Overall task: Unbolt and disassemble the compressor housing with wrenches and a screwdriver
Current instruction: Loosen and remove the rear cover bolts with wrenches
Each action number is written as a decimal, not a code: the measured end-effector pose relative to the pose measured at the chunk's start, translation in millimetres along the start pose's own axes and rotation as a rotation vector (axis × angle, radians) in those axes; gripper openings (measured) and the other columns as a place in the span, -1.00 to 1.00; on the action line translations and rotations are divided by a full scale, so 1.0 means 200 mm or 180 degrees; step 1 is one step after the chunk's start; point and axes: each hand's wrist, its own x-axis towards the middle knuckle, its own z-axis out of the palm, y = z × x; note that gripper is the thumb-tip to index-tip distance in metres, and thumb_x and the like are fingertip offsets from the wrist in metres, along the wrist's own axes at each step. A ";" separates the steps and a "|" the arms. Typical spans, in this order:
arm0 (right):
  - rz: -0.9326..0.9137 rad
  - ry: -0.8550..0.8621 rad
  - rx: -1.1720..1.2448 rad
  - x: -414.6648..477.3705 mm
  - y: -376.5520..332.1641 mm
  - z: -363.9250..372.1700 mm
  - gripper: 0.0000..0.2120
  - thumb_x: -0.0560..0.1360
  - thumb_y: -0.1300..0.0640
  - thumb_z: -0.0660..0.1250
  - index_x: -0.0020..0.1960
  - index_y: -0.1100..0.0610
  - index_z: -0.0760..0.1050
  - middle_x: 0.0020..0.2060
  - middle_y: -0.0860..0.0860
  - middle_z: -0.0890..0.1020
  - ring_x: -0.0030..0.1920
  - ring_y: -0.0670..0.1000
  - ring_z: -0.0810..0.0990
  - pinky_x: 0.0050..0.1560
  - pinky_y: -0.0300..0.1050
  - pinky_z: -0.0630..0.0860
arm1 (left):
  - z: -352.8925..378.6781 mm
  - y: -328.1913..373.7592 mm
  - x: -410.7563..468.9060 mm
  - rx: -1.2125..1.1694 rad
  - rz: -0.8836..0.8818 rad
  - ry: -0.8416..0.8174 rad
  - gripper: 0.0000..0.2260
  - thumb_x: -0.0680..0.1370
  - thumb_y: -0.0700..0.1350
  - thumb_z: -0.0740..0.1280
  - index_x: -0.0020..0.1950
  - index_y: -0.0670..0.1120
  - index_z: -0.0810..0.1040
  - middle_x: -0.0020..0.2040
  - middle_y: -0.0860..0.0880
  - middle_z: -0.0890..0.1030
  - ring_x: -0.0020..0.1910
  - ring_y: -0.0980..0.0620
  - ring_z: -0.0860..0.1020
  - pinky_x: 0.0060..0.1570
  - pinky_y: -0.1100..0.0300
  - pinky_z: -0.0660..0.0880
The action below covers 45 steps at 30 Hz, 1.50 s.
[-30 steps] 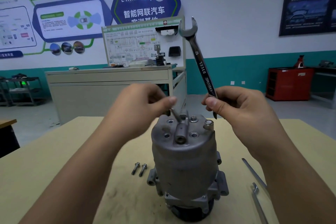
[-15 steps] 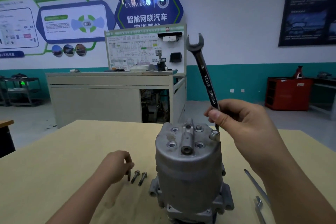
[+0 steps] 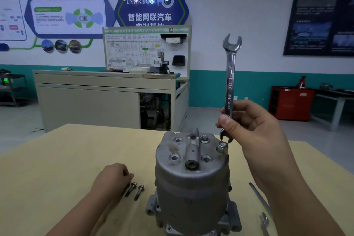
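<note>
The grey compressor housing (image 3: pixel 191 188) stands upright on the table's near middle. Its top shows three empty bolt holes, one seated bolt (image 3: pixel 204 138) and a capped stud (image 3: pixel 222 146). My right hand (image 3: pixel 254 132) grips a chrome open-ended wrench (image 3: pixel 229 82) held nearly vertical, its lower jaw just above the capped stud. My left hand (image 3: pixel 111 178) rests on the table left of the housing. Its fingers are curled at a mostly hidden bolt, touching two loose bolts (image 3: pixel 135 190) lying side by side.
The yellow tabletop (image 3: pixel 57 168) reaches from the near edge to mid-frame. A thin metal bar (image 3: pixel 260 199) and another wrench (image 3: pixel 265 222) lie to the right of the housing. Beyond the table stand a beige training bench (image 3: pixel 103 99) and a red cabinet (image 3: pixel 291 103).
My left hand lifted a bolt off the housing top and carried it down to the table beside the two loose bolts. The wrench swung from tilted left to nearly vertical.
</note>
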 end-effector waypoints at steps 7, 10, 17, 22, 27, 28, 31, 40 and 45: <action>-0.0061 0.0031 -0.0254 0.00 0.02 0.01 -0.85 0.42 0.22 0.40 -0.19 -0.03 0.55 -0.29 -0.12 0.67 -0.22 -0.13 0.64 -0.22 -0.39 0.52 | -0.32 0.28 -0.14 -0.2141 0.0537 0.1305 -0.82 0.57 -0.11 0.25 -0.16 0.09 0.58 -0.15 0.09 0.64 -0.11 0.11 0.56 -0.17 0.19 0.42; -0.0153 0.0119 -0.0311 -0.01 0.02 0.03 -0.82 0.42 0.24 0.39 -0.16 -0.04 0.54 -0.28 -0.14 0.67 -0.22 -0.13 0.65 -0.21 -0.39 0.53 | -0.57 0.42 -0.27 -0.3326 0.1225 0.1231 -0.75 0.56 -0.13 0.27 -0.23 0.15 0.60 -0.28 0.19 0.64 -0.22 0.32 0.56 -0.26 0.38 0.42; -0.0319 0.0435 -0.0456 -0.02 0.02 0.06 -0.83 0.44 -0.01 0.24 -0.18 0.03 0.56 -0.28 -0.17 0.67 -0.23 -0.26 0.59 -0.22 -0.46 0.46 | -0.67 0.64 -0.41 -0.2315 0.1757 0.0054 -0.74 0.58 0.11 0.18 0.02 0.10 0.65 -0.11 0.18 0.66 -0.10 0.23 0.58 -0.07 0.26 0.47; -0.0226 0.0458 -0.0487 -0.02 0.03 0.07 -0.78 0.39 -0.10 0.20 -0.19 -0.02 0.56 -0.45 -0.16 0.51 -0.39 -0.19 0.44 -0.33 -0.38 0.37 | -0.65 0.67 -0.41 -0.2017 0.1739 0.0299 -0.76 0.61 0.01 0.16 -0.04 0.08 0.63 -0.13 0.15 0.60 -0.11 0.18 0.50 -0.26 0.42 0.32; 0.0077 0.0332 -0.0054 0.02 0.00 0.08 -0.78 0.57 0.09 0.12 -0.17 0.11 0.47 -0.53 -0.08 0.45 -0.45 -0.11 0.44 -0.38 -0.29 0.45 | -0.64 0.65 -0.41 -0.2104 0.1840 0.0144 -0.78 0.61 0.01 0.16 0.01 0.09 0.61 -0.01 0.16 0.60 -0.04 0.21 0.48 -0.21 0.54 0.27; 0.0192 0.0328 -0.0044 0.04 -0.01 0.08 -0.75 0.60 0.12 0.10 -0.18 0.12 0.46 -0.54 -0.08 0.45 -0.45 -0.11 0.45 -0.36 -0.27 0.45 | -0.64 0.65 -0.41 -0.2085 0.1876 0.0140 -0.78 0.61 0.00 0.15 0.02 0.09 0.60 0.02 0.15 0.60 -0.02 0.20 0.48 -0.20 0.53 0.27; 0.0318 0.0261 -0.0407 0.08 -0.01 0.09 -0.67 0.64 0.08 0.06 -0.21 0.12 0.45 -0.56 -0.09 0.41 -0.45 -0.12 0.39 -0.34 -0.21 0.38 | -0.65 0.66 -0.41 -0.2067 0.1941 0.0085 -0.78 0.62 -0.02 0.15 0.02 0.07 0.59 0.05 0.13 0.60 0.03 0.16 0.49 -0.16 0.31 0.35; -0.0138 0.0053 -0.1196 0.09 0.04 0.10 -0.67 0.61 0.01 0.11 -0.24 0.12 0.47 -0.44 0.05 0.49 -0.47 -0.09 0.42 -0.41 -0.13 0.39 | -0.64 0.66 -0.41 -0.2185 0.1921 0.0015 -0.79 0.61 -0.03 0.16 0.00 0.11 0.59 -0.03 0.16 0.62 0.00 0.17 0.53 -0.02 0.22 0.44; -0.0315 0.0042 -0.1049 0.10 0.06 0.09 -0.73 0.62 0.08 0.14 -0.22 0.10 0.46 -0.42 0.02 0.55 -0.46 -0.08 0.48 -0.39 -0.17 0.44 | -0.64 0.65 -0.40 -0.2124 0.1965 0.0015 -0.81 0.61 -0.01 0.17 -0.01 0.20 0.56 -0.05 0.22 0.59 -0.03 0.23 0.50 -0.12 0.48 0.34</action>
